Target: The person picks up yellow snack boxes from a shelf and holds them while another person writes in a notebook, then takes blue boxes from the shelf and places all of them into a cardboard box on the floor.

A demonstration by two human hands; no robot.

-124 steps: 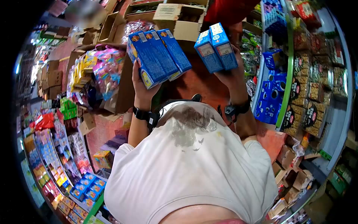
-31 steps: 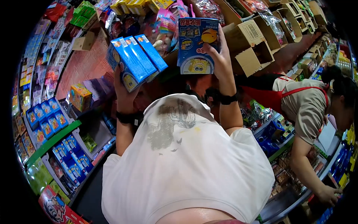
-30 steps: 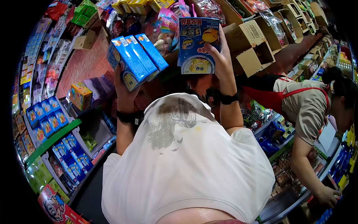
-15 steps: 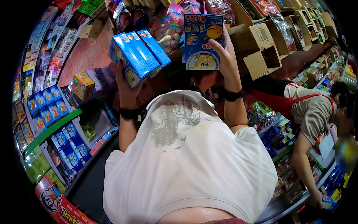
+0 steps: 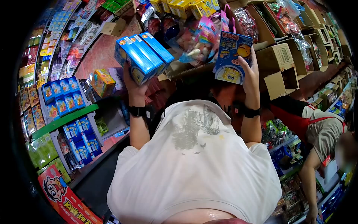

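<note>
My left hand [image 5: 137, 85] grips a bunch of three blue boxes [image 5: 141, 59] from below, held side by side with their narrow sides up. In my right hand [image 5: 250, 72] is a single blue cartoon box [image 5: 230, 48], upright, showing a yellow square character on its lower front. My right thumb lies across its face, with the other fingers mostly hidden behind it. Both hands are out in front of my white shirt [image 5: 197, 160], apart from each other. A bag of pink and white sweets [image 5: 197, 43] lies beyond and between them.
Open cardboard cartons [image 5: 281, 61] stand at upper right. Shelves with blue packs [image 5: 63, 95] and a green edge strip [image 5: 59, 123] run along the left, near an orange box [image 5: 102, 83]. At right, a co-worker in a red apron [image 5: 292, 114] bends toward the lower shelves.
The view has shifted, so most things sit lower and further right. My hands are wider apart, each still holding its boxes. The co-worker's arm reaches lower.
</note>
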